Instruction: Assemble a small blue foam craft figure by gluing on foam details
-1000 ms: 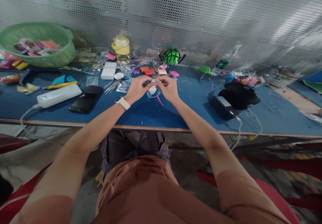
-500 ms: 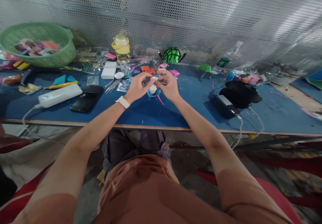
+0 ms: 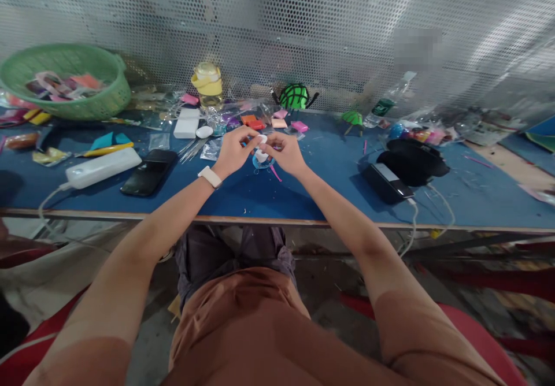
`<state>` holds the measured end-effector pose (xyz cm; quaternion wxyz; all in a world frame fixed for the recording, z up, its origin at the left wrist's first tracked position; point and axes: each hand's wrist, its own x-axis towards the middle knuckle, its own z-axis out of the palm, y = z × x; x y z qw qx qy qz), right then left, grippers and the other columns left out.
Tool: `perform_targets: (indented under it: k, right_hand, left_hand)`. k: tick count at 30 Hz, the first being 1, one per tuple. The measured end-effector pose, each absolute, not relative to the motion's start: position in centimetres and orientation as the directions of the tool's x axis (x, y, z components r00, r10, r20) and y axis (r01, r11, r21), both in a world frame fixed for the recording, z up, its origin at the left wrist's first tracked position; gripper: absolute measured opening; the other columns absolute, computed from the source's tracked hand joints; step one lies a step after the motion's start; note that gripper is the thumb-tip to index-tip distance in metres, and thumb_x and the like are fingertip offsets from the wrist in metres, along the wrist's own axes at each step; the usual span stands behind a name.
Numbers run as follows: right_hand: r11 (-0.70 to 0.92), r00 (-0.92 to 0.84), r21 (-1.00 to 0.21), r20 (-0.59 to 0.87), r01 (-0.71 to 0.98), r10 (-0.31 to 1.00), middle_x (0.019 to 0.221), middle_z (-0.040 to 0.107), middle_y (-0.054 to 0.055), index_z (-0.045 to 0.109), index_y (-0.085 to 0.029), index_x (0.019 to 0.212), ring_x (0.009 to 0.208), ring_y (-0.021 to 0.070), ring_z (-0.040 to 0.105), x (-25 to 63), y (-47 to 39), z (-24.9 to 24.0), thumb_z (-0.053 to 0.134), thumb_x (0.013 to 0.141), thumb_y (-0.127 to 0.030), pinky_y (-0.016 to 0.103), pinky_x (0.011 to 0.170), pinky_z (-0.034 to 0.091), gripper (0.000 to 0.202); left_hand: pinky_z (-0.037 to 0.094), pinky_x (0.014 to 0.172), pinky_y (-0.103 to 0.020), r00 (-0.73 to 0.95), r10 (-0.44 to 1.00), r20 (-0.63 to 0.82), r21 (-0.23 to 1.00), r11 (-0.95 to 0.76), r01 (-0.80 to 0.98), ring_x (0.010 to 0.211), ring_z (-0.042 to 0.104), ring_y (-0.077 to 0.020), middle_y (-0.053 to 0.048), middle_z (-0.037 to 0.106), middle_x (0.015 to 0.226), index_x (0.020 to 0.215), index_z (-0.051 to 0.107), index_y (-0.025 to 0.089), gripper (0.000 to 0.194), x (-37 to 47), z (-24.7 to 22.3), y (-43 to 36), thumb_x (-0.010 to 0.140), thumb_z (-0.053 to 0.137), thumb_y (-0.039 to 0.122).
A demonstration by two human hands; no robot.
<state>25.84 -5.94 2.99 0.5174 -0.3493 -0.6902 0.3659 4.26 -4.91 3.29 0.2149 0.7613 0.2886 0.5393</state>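
Note:
Near the middle of the blue table, my left hand [image 3: 236,150] and my right hand [image 3: 284,150] meet with fingertips pinched on a small white piece [image 3: 262,139]. More white material shows just below it, over a small light-blue item [image 3: 256,161] that my fingers partly hide. A thin pink strip [image 3: 275,173] sticks out beside the blue item. Behind my hands lie orange and red pieces [image 3: 252,122] and a pink piece [image 3: 299,126].
A green basket [image 3: 97,106] stands at the back left. A phone [image 3: 150,172], white power strip [image 3: 104,166], and thin metal tools [image 3: 193,149] lie left. On the right are a black case [image 3: 411,160], a black device [image 3: 385,182] and a bottle [image 3: 384,107].
My right hand's fingers have lowered and closed in toward my left fingertips. A light-orange piece behind my hands now shows more fully.

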Motion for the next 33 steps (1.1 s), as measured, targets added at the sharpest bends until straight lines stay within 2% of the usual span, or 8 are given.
perform_targets:
  k: [3,7,10,15,19,22,27,33]
  right_hand:
    - [0.485,-0.238,-0.868,0.451,0.111,0.861,0.078,0.081,0.0,0.077,-0.023,0.086,0.064,0.0144,0.068,25.8,-5.9,3.1,0.102,0.074,-0.089,0.031,0.059,0.061,0.071]
    - [0.506,-0.217,-0.857,0.477,0.098,0.851,0.076,0.079,0.001,0.077,-0.024,0.088,0.068,0.0165,0.074,25.9,-5.9,3.3,0.099,0.077,-0.091,0.029,0.057,0.06,0.072]
    - [0.507,-0.195,-0.856,0.484,0.095,0.853,0.075,0.077,0.0,0.075,-0.024,0.088,0.07,0.0176,0.076,26.0,-5.9,3.3,0.097,0.079,-0.092,0.028,0.056,0.059,0.071]
    - [0.503,-0.16,-0.857,0.484,0.112,0.86,0.08,0.08,0.001,0.079,-0.025,0.096,0.073,0.0189,0.077,26.2,-5.9,3.2,0.101,0.075,-0.09,0.03,0.056,0.06,0.072]
    - [0.553,-0.141,-0.818,0.536,0.157,0.833,0.082,0.082,0.002,0.082,-0.024,0.098,0.07,0.0172,0.073,26.3,-5.8,3.2,0.097,0.08,-0.092,0.032,0.061,0.06,0.071]
    - [0.552,-0.13,-0.813,0.537,0.183,0.834,0.076,0.079,0.001,0.082,-0.024,0.093,0.064,0.0165,0.069,26.4,-5.5,3.2,0.093,0.081,-0.096,0.033,0.059,0.058,0.073]
    - [0.526,-0.122,-0.84,0.513,0.134,0.85,0.073,0.076,0.001,0.077,-0.024,0.087,0.063,0.0159,0.068,26.3,-5.5,3.4,0.093,0.078,-0.099,0.031,0.054,0.057,0.077]
    - [0.521,-0.117,-0.841,0.508,0.147,0.853,0.077,0.078,0.0,0.081,-0.024,0.093,0.065,0.0152,0.068,26.0,-6.2,3.8,0.094,0.078,-0.097,0.031,0.056,0.058,0.075]
  left_hand:
    - [0.057,0.068,-0.032,0.252,0.683,0.685,0.653,-0.73,0.201,0.068,0.074,-0.0147,-0.006,0.087,0.099,0.102,0.083,0.023,0.056,4.3,3.5,-5.1,0.112,0.076,0.077]
    - [0.061,0.072,-0.032,0.258,0.698,0.668,0.665,-0.715,0.216,0.078,0.079,-0.0171,-0.01,0.091,0.113,0.112,0.086,0.022,0.062,4.4,3.7,-5.5,0.11,0.074,0.082]
    - [0.062,0.071,-0.033,0.304,0.712,0.633,0.673,-0.7,0.237,0.073,0.078,-0.017,-0.01,0.091,0.111,0.111,0.085,0.021,0.062,4.4,3.7,-5.5,0.11,0.073,0.082]
    - [0.061,0.07,-0.033,0.312,0.715,0.625,0.677,-0.696,0.239,0.064,0.075,-0.0169,-0.005,0.086,0.089,0.102,0.082,0.023,0.045,4.3,3.3,-4.9,0.115,0.074,0.065]
    - [0.058,0.069,-0.033,0.314,0.714,0.625,0.669,-0.698,0.255,0.061,0.072,-0.017,-0.001,0.079,0.076,0.099,0.079,0.023,0.031,4.3,3.2,-4.7,0.115,0.074,0.05]
    - [0.059,0.07,-0.032,0.31,0.711,0.631,0.663,-0.702,0.261,0.063,0.073,-0.0157,-0.003,0.083,0.087,0.1,0.078,0.023,0.029,4.4,3.4,-5.0,0.115,0.073,0.048]
    - [0.062,0.07,-0.032,0.318,0.723,0.614,0.674,-0.689,0.266,0.074,0.079,-0.0178,-0.009,0.09,0.108,0.108,0.082,0.022,0.041,4.5,3.8,-5.8,0.117,0.07,0.06]
    - [0.061,0.073,-0.032,0.337,0.726,0.599,0.674,-0.685,0.277,0.063,0.073,-0.0159,-0.003,0.083,0.081,0.097,0.08,0.022,0.029,4.3,3.9,-5.6,0.115,0.075,0.044]
